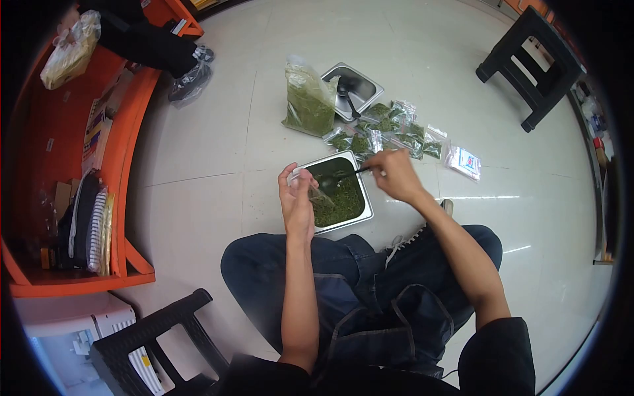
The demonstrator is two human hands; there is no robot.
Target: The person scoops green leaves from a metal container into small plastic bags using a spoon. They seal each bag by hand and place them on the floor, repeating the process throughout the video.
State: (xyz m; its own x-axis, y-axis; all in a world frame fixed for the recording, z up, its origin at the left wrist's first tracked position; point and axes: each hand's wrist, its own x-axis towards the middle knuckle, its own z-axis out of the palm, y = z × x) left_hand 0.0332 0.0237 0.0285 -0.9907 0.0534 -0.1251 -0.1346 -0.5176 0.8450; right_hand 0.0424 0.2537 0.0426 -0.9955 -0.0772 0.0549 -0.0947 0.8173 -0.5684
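My left hand is closed on a small clear plastic bag, tilted over the left side of a metal pan. Chopped green herbs cover the bottom of that pan. My right hand grips the handle of a black spoon from the pan's right side. The spoon's dark bowl is inside the pan, close to the bag; how much herb it carries cannot be made out. Some of the small bag is hidden by my left fingers.
A large bag of green herbs stands beyond the pan, beside a second metal pan with a black utensil. Several filled small bags and a white packet lie to the right. Black stools, orange shelving and another person's legs surround the floor.
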